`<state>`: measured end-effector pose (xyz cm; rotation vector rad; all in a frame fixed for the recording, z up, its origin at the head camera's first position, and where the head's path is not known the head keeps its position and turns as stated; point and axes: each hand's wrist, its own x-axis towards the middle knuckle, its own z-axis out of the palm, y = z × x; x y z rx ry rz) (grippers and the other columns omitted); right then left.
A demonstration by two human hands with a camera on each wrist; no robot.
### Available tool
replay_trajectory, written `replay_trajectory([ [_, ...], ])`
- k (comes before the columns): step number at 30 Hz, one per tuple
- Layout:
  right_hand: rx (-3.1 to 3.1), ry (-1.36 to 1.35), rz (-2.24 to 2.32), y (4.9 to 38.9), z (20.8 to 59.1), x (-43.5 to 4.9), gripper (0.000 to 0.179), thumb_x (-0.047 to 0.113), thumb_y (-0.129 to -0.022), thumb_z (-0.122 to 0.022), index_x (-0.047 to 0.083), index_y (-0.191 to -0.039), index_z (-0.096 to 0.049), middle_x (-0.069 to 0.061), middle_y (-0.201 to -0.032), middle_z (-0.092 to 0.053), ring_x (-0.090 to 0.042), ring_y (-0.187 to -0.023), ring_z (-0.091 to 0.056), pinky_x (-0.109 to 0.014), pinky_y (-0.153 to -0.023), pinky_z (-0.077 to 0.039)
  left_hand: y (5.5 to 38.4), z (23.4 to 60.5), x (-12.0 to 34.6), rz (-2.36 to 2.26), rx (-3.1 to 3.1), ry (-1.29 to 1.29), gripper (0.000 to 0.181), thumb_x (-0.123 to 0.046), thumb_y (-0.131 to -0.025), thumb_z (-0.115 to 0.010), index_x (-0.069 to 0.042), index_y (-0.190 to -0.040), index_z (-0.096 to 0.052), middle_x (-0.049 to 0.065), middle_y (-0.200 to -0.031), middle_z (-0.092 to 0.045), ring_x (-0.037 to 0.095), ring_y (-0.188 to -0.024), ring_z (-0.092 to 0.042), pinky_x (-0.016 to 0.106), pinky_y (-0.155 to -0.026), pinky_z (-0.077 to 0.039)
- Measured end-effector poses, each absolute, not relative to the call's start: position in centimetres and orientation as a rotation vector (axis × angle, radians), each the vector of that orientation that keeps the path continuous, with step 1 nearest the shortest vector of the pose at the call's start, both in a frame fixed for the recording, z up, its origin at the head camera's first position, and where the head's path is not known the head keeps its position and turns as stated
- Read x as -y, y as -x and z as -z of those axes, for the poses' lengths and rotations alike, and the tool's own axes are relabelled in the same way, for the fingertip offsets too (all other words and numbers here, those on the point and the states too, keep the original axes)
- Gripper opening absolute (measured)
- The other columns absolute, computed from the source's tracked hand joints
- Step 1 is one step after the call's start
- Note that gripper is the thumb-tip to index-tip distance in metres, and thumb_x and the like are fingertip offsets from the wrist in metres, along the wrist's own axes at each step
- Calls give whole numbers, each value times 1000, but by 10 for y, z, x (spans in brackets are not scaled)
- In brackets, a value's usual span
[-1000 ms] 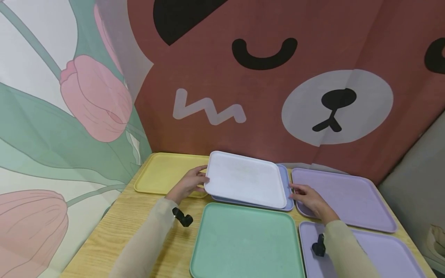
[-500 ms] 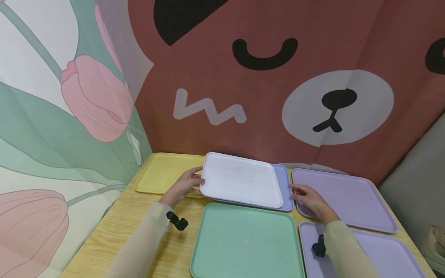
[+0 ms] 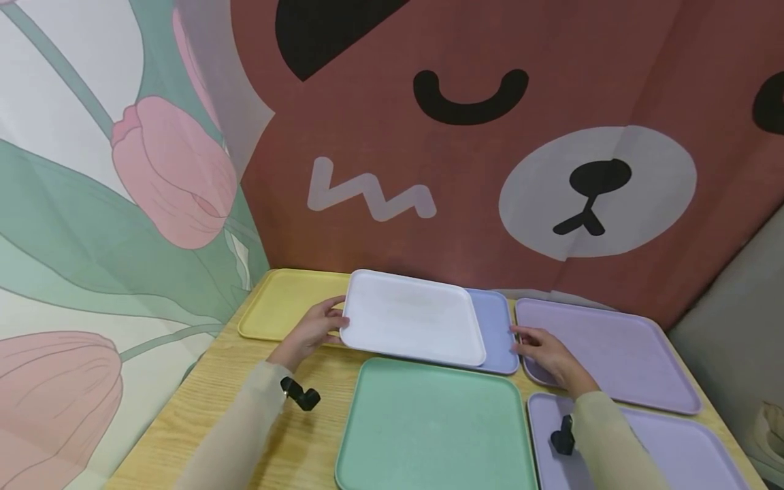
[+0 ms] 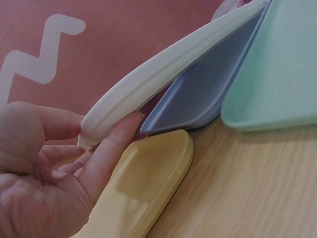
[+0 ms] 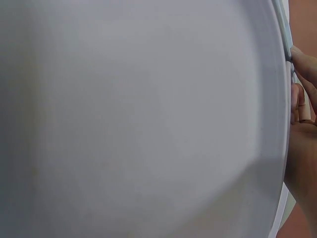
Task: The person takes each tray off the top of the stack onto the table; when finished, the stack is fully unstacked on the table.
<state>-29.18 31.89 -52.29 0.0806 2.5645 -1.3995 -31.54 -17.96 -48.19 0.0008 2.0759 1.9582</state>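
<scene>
My left hand [image 3: 312, 332] pinches the left edge of a white tray [image 3: 413, 316], thumb on one face and fingers on the other. In the left wrist view, the white tray [image 4: 153, 74] is tilted, its left end raised. Under it lies a blue tray [image 3: 495, 327], whose right part shows and whose left part is hidden in the head view. My right hand [image 3: 548, 350] grips the blue tray's right rim between thumb and fingers. A yellow tray [image 3: 275, 306] sits at the left, partly covered by the white tray and left hand.
A green tray [image 3: 435, 429] lies in front of the blue one. At the right are a purple tray [image 3: 612, 347] and a second purple tray [image 3: 686, 442] under my right forearm. The wooden table [image 3: 202, 408] meets a printed wall cloth [image 3: 367, 122] behind.
My left hand has drawn the white tray leftward, so it covers more of the yellow tray and bares more of the blue one. The right hand has stayed at the blue tray's rim.
</scene>
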Motion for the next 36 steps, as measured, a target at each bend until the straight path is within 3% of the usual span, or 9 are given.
replay_trajectory([
  [6,-2530,-98,1412,291,522,-319,68,31,-95,-73,6,-152,-46,-24,-151,-40,-36,-133,-38,-60,-119,-22,313,484,188,-1974,-2065,-6,66,0,-97,-60,-6,-157,-32,21,-124,-60,23,-95,-68,40,-73,-62],
  [14,-2533,-74,1409,291,521,-320,69,32,-95,-73,5,-152,-45,-26,-153,-38,-38,-135,-37,-62,-118,-22,310,484,197,-1975,-2065,1,66,-1,-98,-60,-7,-158,-31,23,-128,-57,24,-97,-67,40,-74,-62],
  [36,-2534,-68,1416,289,519,-319,67,29,-96,-72,4,-152,-45,-21,-141,-46,-32,-120,-41,-54,-113,-31,294,480,225,-1983,-2090,-4,66,1,-98,-58,-2,-157,-29,24,-126,-58,21,-93,-68,35,-68,-61],
])
